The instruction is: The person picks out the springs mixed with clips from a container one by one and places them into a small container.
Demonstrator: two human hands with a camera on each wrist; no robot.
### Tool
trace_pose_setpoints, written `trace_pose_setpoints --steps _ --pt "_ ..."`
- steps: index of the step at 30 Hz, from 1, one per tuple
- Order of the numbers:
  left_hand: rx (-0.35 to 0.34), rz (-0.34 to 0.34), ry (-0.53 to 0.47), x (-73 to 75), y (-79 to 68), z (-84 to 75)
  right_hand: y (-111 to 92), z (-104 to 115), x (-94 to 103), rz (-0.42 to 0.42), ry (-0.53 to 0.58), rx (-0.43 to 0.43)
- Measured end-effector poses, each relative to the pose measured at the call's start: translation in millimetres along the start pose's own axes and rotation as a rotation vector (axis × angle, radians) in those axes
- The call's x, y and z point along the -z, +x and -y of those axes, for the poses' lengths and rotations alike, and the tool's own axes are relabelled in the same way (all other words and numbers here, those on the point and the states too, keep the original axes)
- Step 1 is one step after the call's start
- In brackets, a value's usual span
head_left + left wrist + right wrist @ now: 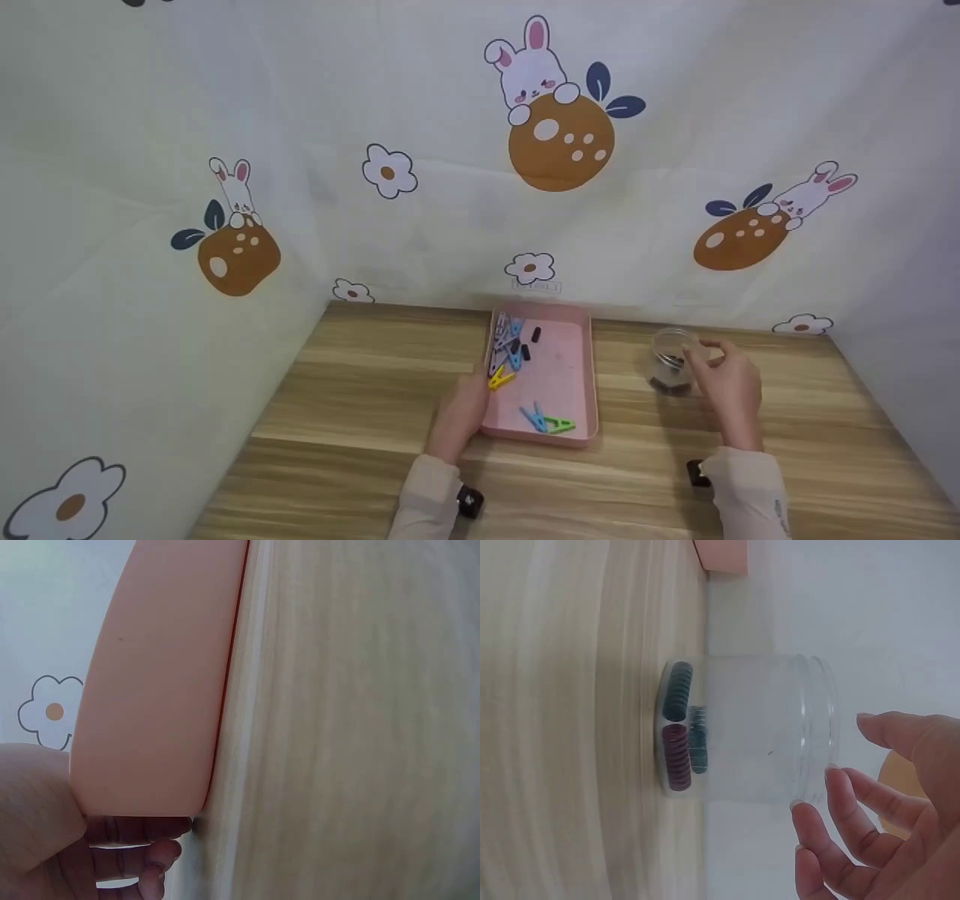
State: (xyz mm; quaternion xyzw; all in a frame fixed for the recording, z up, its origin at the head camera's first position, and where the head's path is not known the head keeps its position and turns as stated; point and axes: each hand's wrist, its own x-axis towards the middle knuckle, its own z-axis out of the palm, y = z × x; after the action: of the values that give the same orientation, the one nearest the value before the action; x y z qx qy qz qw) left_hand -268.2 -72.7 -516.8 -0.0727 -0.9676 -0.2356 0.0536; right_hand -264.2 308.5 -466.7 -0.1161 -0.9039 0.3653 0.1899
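Springs (pixel 676 757), one maroon and two dark green or teal, lie at the bottom of the clear jar (pixel 754 727), which I see standing upright at about one o'clock on the table (pixel 337 405). Its mouth faces up, so I judge the walls are what hold those loose coils together.

At the jar's four o'clock I have the right hand (pixel 727 379), thumb and fingers spread and gently bent around the rim. I see nothing held between them, and from my feeds I cannot tell whether the fingertips touch the plastic; the spread looks suited to steadying the mouth.

Toward twelve o'clock sits the pink tray (pixel 577 375). The left hand (pixel 465 401) grips its wall at eight o'clock, fingers bent along the outside, probably so it cannot slide. The thumb's tip is hidden from me.

Inside, purple and blue pegs (pixel 514 360) crowd ten o'clock, with a yellow peg (pixel 499 380) at nine; the wall beside them seems to contain the heap. Small dark pieces (pixel 535 335) lie near eleven, too small for me to identify surely. At six, a blue peg (pixel 535 418) meets a green peg (pixel 561 425).
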Motion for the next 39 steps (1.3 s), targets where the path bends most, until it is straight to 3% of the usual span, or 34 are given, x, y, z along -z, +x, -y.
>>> trace_pose_setpoints --steps 12,26,39 --pt "-0.012 -0.022 0.034 -1.1 3.3 -0.5 6.4 21.2 3.6 0.035 -0.025 0.051" --pt "0.042 0.046 -0.014 -1.1 2.2 0.8 8.6 45.6 -1.2 0.093 -0.047 0.121" --pt "0.105 0.066 -0.158 2.0 -0.8 -0.1 6.8 60.7 -8.0 0.09 -0.038 0.173"
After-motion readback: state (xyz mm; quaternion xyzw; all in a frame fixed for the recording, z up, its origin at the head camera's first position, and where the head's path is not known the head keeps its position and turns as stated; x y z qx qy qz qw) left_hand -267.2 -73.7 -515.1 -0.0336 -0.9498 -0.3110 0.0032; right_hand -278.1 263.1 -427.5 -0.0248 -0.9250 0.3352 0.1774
